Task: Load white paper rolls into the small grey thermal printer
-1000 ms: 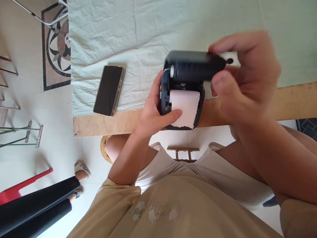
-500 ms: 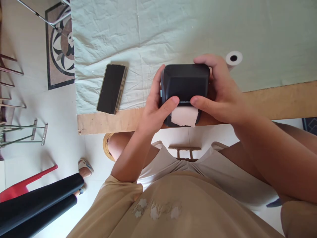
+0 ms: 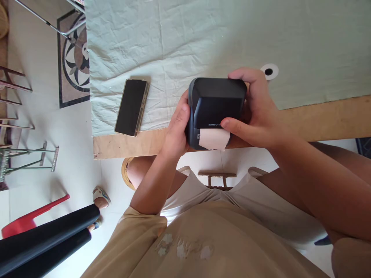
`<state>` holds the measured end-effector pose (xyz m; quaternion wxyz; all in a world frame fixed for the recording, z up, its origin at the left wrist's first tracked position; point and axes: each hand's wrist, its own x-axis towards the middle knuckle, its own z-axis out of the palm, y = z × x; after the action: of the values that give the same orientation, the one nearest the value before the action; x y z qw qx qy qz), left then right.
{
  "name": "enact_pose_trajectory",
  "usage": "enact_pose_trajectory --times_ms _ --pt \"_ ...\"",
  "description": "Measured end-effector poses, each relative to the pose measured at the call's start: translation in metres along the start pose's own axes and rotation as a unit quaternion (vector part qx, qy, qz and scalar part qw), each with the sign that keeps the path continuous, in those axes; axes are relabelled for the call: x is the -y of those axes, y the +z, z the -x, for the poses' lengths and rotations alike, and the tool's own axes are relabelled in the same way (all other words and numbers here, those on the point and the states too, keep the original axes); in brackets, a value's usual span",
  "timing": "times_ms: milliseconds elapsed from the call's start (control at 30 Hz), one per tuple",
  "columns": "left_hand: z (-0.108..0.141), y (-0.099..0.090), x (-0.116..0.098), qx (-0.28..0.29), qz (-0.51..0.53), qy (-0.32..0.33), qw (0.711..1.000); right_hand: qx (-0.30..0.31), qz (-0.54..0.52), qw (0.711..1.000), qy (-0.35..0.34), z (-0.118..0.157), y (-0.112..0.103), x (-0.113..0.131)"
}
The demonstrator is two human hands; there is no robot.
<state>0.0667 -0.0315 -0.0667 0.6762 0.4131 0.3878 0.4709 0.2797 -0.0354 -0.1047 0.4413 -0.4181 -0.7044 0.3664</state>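
Between both hands I hold a small black label printer (image 3: 218,101) over the table's front edge. A strip of pale paper (image 3: 214,139) with a torn end sticks out of its near side. My left hand (image 3: 177,129) is closed against the printer's left side, its thumb lying along that side. On the right, my right hand (image 3: 256,108) grips the other side, with its thumb on the top near the white lettering and its fingers round the far corner. Just beyond the right hand, a white paper roll (image 3: 269,72) with a dark core stands on the cloth.
A phone (image 3: 131,107) in a clear case lies on the pale green cloth (image 3: 179,34) to the left. The wooden table edge (image 3: 324,119) runs in front of me. On the floor at left are a metal-legged stand (image 3: 29,158), a red object (image 3: 34,216) and another person's legs (image 3: 49,239).
My left thumb has come off the printer's top and now lies along its left side. The printer is turned slightly, and the lettering on it shows more.
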Motion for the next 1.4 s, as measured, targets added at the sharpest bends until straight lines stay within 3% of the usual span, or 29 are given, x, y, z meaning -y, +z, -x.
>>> enact_pose_trajectory --times_ms 100,233,400,567,667,900,1033,1133,1200,1300,1400 --pt "-0.002 -0.004 -0.003 0.029 -0.011 -0.010 0.999 0.003 0.006 1.000 0.009 0.003 0.000 0.002" --pt "-0.004 -0.007 0.000 0.024 0.030 -0.007 0.999 0.008 0.030 1.000 0.004 0.002 0.001 0.005" --pt "-0.004 -0.003 -0.001 0.000 0.029 -0.020 0.999 -0.016 0.081 0.996 -0.027 -0.001 0.002 0.008" --pt "-0.003 0.002 -0.008 -0.052 0.056 -0.001 0.997 0.033 0.065 0.997 -0.022 0.000 -0.001 0.018" --pt "-0.003 0.005 -0.011 -0.056 0.063 -0.021 0.996 0.048 0.072 0.996 -0.024 0.000 -0.003 0.020" --pt "0.001 0.013 -0.011 -0.045 0.075 -0.013 0.996 -0.117 0.242 0.957 -0.107 0.000 -0.009 0.028" --pt "0.000 0.008 -0.005 -0.042 0.043 -0.010 0.998 -0.216 0.178 0.959 -0.045 -0.005 -0.003 0.053" --pt "-0.002 0.003 0.001 -0.021 0.053 0.001 0.998 -0.262 0.136 0.952 -0.087 -0.012 0.001 0.060" --pt "-0.003 -0.001 0.003 -0.004 0.058 0.006 0.998 -0.233 0.193 0.947 -0.109 -0.015 0.000 0.058" --pt "-0.005 -0.010 0.006 0.046 0.063 0.018 0.997 -0.108 0.347 0.926 -0.100 -0.014 -0.005 0.052" --pt "-0.007 -0.021 0.009 0.087 0.037 0.024 0.995 -0.023 0.406 0.910 -0.078 -0.012 -0.009 0.053"
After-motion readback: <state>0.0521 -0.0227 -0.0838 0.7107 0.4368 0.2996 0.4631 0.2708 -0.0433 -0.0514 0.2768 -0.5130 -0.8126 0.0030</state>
